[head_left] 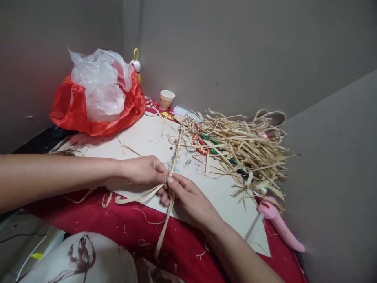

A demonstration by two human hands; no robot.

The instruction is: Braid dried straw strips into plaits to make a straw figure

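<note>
A narrow straw braid [177,151] runs from the pile's left edge down to my hands over a white board [141,137]. At its lower end my left hand [149,171] is closed, pinching a strand. Right beside it my right hand [184,188] also pinches the braid's end, thumb on top. The fingertips of the two hands nearly touch. Loose flat strands [166,228] hang from the grip, one toward the front and another [141,197] curving left. Part of the braid between the fingers is hidden.
A heap of dry straw strips [250,145] covers the board's right side, with orange-handled scissors [201,144] partly under it. A pink glue gun [279,224] lies at the right edge. Behind stand a paper cup [167,100] and a red plastic bag [70,106]. Scraps litter the red cloth [118,224].
</note>
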